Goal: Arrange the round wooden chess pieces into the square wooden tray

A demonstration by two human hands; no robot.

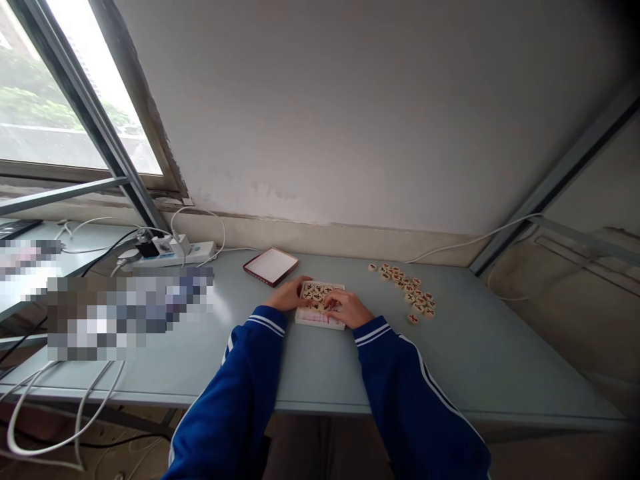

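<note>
Hands meet over a small shallow box (316, 319) that lies flat on the grey table (310, 373), in the middle of it and a little nearer the far edge than the near one. The box sits open side up, and its sides run almost in line with the table's near edge. It looks close to square from here, so you cannot tell which side is the longer. Round pale discs (315, 291) with dark marks fill its far part in rows.

Your left hand (289, 295) is at the box's left side, fingers curled around that edge and holding it. Your right hand (349, 309) lies over the right, nearer part of the box, fingers bent down onto the discs. Whether they pinch one cannot be told.

To the right of the box, apart from it, a loose scatter of the same discs (407, 290) trails from far-left to near-right. Just beyond your left hand lies a flat lid (271, 266) with a dark red rim, turned at an angle so that one corner points toward you. Farther left, by the window (60, 100), a white power strip (173, 254) sits with plugs and cables in it.
</note>
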